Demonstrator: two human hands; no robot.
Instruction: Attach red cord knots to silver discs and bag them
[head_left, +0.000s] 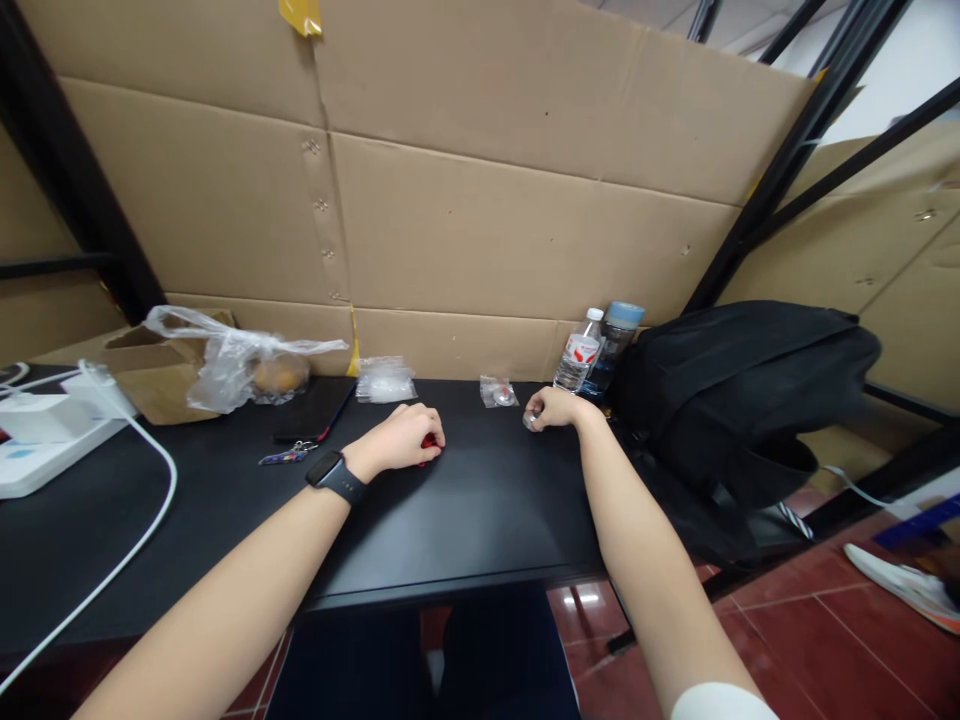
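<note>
The left hand clasps a red object; the right hand (near a bottle) pinches a shiny item.

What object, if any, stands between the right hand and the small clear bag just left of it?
Nothing visible stands in the way. The small clear bag lies slightly farther back than the right hand, with black tabletop showing between them. The hand holds a small shiny item.

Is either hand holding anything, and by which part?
The right hand holds a small shiny object; the gripped part is unclear. The left hand mostly covers a small red object; whether it grips it cannot be told.
</note>
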